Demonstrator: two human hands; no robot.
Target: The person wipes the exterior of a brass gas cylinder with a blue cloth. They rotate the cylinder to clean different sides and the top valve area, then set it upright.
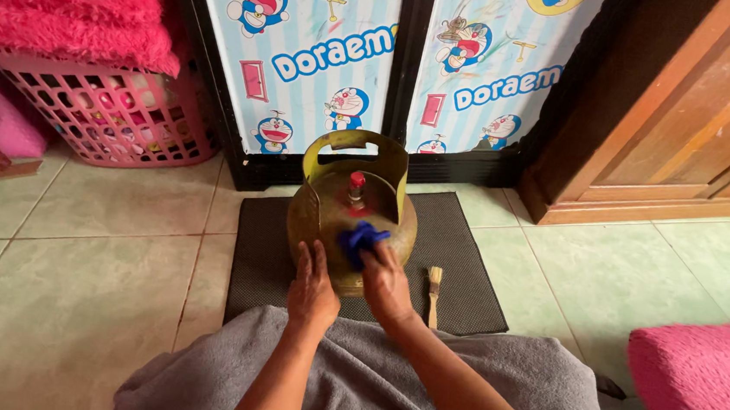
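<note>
Pressing blue cloth [362, 238] to gas cylinder [312, 218], both hands.

left cabinet panel [294, 52]: tall printed sheet behind the floor mat, pale blue and white stripes, blue cartoon cat figures, small pink doors, blue lettering set slantwise.
right cabinet panel [498, 59]: same striped print just beside the first, parted from it by a black frame post.
labels on other things: none can be made out.
screens: none in view.
packages: none in view.
</note>
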